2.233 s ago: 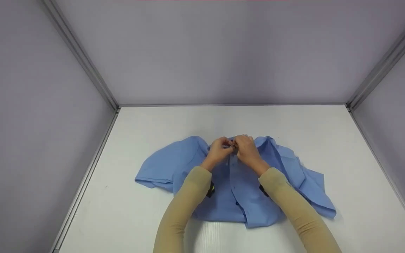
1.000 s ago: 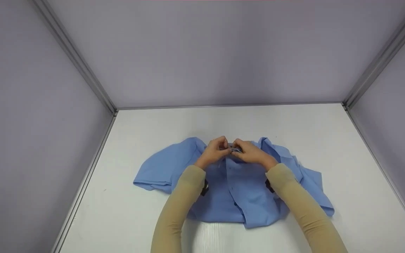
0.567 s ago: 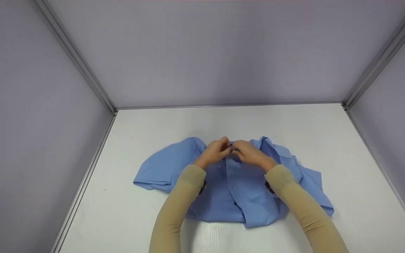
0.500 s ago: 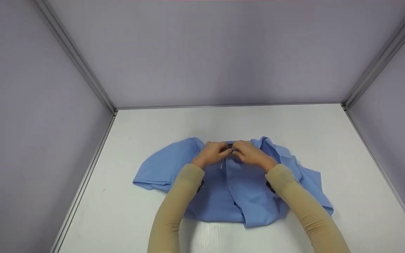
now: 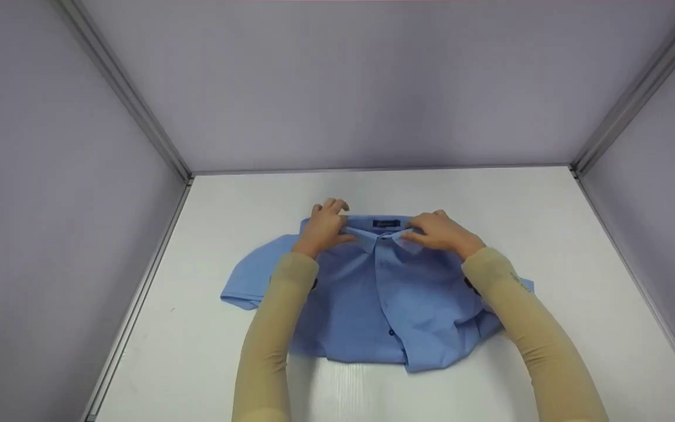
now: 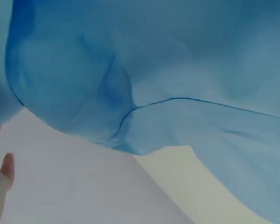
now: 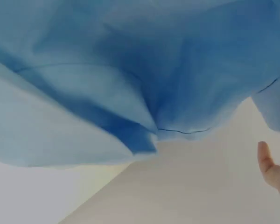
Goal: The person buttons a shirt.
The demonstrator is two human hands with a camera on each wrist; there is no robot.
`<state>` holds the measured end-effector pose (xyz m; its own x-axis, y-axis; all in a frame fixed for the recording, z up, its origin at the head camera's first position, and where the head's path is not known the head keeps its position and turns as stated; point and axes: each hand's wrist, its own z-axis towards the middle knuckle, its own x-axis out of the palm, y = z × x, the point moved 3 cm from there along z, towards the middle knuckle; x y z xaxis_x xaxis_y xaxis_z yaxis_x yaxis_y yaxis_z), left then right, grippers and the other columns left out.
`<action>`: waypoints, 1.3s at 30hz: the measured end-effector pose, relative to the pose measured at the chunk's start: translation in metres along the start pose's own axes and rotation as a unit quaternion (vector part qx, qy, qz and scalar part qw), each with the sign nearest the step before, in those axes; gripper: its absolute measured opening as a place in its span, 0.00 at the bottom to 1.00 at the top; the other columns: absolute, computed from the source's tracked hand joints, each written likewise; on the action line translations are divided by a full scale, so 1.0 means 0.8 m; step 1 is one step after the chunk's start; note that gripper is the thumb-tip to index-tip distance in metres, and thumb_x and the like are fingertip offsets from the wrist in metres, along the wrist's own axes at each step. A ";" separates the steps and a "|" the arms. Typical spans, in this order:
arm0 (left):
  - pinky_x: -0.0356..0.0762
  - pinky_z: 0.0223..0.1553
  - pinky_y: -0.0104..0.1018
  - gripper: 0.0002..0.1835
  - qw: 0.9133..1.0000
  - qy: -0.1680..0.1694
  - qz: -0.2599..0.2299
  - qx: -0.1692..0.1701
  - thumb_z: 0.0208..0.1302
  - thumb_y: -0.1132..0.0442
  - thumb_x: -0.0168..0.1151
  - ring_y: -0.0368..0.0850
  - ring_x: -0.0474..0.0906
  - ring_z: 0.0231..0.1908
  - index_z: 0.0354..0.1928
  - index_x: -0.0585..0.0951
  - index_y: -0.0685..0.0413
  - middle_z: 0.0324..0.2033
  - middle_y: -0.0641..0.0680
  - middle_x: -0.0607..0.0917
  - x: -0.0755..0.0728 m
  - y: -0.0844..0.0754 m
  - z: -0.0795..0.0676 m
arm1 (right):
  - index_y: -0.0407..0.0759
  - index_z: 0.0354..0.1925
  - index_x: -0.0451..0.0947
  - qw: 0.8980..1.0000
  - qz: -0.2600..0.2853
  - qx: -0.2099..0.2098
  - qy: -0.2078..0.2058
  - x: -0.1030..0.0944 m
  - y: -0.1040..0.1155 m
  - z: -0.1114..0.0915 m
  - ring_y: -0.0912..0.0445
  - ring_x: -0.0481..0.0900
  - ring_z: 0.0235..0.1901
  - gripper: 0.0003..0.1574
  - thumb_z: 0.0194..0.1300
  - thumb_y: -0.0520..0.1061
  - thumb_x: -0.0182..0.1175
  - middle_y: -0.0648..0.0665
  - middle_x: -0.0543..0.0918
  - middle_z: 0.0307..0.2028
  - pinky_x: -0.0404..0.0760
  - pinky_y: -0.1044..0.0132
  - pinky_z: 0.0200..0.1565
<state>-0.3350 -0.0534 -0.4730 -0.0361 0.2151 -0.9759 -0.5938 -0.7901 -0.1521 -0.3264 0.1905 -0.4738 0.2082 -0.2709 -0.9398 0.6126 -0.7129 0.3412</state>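
"Two hands recorded near the centre of the frame. What do they hold?"

"The collar (image 5: 365, 241) of a blue shirt (image 5: 343, 293). The left hand (image 5: 323, 227), left of centre, pinches one side between thumb and forefinger; its remaining fingers are raised and spread above."

"And the right hand (image 5: 442, 230)?"

"Right of centre, pinching the opposite side, thumb toward the bottom of the frame, forefinger above it. A dark label (image 5: 386, 223) shows inside the collar, between the hands."

"Position of the shirt?"

"Lying creased on the white surface (image 5: 156, 351), front up, across the centre and lower centre of the frame. One dark button (image 5: 391, 332) shows low on the front. A shirt sleeve (image 5: 252, 275) extends to the left."

"Wrist views?"

"Blue cloth fills the upper part of both."

"Surroundings?"

"Grey wall panels (image 5: 337, 88) at the top and both sides; tan sleeves (image 5: 539, 340) cover both forearms."
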 end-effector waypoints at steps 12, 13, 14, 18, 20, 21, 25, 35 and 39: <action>0.73 0.31 0.42 0.23 0.961 -0.069 -0.118 -0.239 0.55 0.55 0.61 0.52 0.76 0.30 0.52 0.69 0.56 0.43 0.60 0.74 0.003 0.011 0.023 | 0.36 0.39 0.73 0.977 -0.071 0.120 -0.161 0.005 0.000 0.045 0.46 0.65 0.41 0.21 0.53 0.50 0.63 0.39 0.68 0.41 0.63 0.52 0.38; 0.73 0.32 0.42 0.26 0.954 -0.078 -0.131 -0.260 0.56 0.57 0.61 0.52 0.76 0.31 0.56 0.66 0.55 0.47 0.62 0.71 0.009 0.008 0.023 | 0.37 0.44 0.71 0.970 -0.083 0.134 -0.183 0.012 0.004 0.048 0.44 0.63 0.45 0.23 0.53 0.48 0.63 0.37 0.66 0.45 0.63 0.50 0.40; 0.73 0.32 0.42 0.28 0.947 -0.080 -0.141 -0.278 0.56 0.59 0.60 0.53 0.76 0.32 0.58 0.64 0.54 0.50 0.64 0.68 0.017 0.006 0.023 | 0.36 0.47 0.69 0.965 -0.088 0.144 -0.199 0.019 0.007 0.051 0.43 0.62 0.47 0.25 0.53 0.46 0.63 0.36 0.65 0.48 0.64 0.49 0.40; 0.73 0.34 0.39 0.17 0.938 -0.023 -0.179 -0.297 0.58 0.63 0.58 0.51 0.76 0.33 0.49 0.71 0.60 0.44 0.62 0.73 0.069 0.006 0.021 | 0.33 0.46 0.66 0.969 -0.024 0.165 -0.180 0.049 0.022 0.055 0.42 0.68 0.42 0.19 0.57 0.39 0.57 0.34 0.68 0.42 0.70 0.52 0.37; 0.72 0.32 0.40 0.07 0.933 0.041 -0.205 -0.293 0.60 0.61 0.55 0.48 0.74 0.29 0.34 0.75 0.59 0.30 0.56 0.76 0.119 0.018 0.026 | 0.33 0.43 0.66 0.977 0.037 0.162 -0.135 0.068 0.021 0.055 0.44 0.71 0.38 0.11 0.61 0.36 0.50 0.36 0.71 0.39 0.71 0.54 0.36; 0.72 0.28 0.39 0.09 0.934 0.060 -0.215 -0.280 0.61 0.62 0.53 0.47 0.72 0.24 0.25 0.74 0.58 0.22 0.53 0.75 0.154 0.028 0.031 | 0.34 0.40 0.67 0.977 0.065 0.161 -0.120 0.093 0.001 0.060 0.46 0.72 0.35 0.08 0.61 0.36 0.47 0.37 0.72 0.36 0.72 0.56 0.34; 0.63 0.17 0.38 0.17 0.920 0.092 -0.285 -0.255 0.63 0.60 0.44 0.43 0.61 0.14 0.15 0.64 0.50 0.13 0.49 0.64 0.283 0.062 0.052 | 0.44 0.27 0.67 0.977 0.155 0.112 -0.098 0.217 -0.110 0.094 0.57 0.67 0.21 0.05 0.57 0.37 0.44 0.48 0.70 0.23 0.66 0.64 0.23; 0.53 0.19 0.39 0.10 0.807 0.051 -0.496 -0.317 0.46 0.74 0.49 0.44 0.52 0.16 0.17 0.62 0.56 0.15 0.51 0.59 0.297 0.009 0.039 | 0.43 0.11 0.56 0.907 0.347 0.239 0.001 0.143 0.023 0.036 0.62 0.48 0.10 0.22 0.57 0.35 0.50 0.51 0.54 0.10 0.54 0.66 0.16; 0.66 0.33 0.33 0.14 0.792 0.078 -0.536 -0.281 0.51 0.76 0.47 0.40 0.69 0.29 0.33 0.80 0.56 0.29 0.48 0.76 0.233 -0.029 0.023 | 0.43 0.10 0.58 0.890 0.344 0.298 -0.013 0.149 0.018 0.033 0.62 0.53 0.10 0.24 0.58 0.44 0.56 0.51 0.57 0.09 0.59 0.67 0.17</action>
<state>-0.3430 0.0158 -0.6480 0.3728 0.8967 -0.2388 0.2366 -0.3407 -0.9099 -0.3127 0.1309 -0.5808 0.3552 -0.7854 -0.5069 -0.1684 -0.5872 0.7918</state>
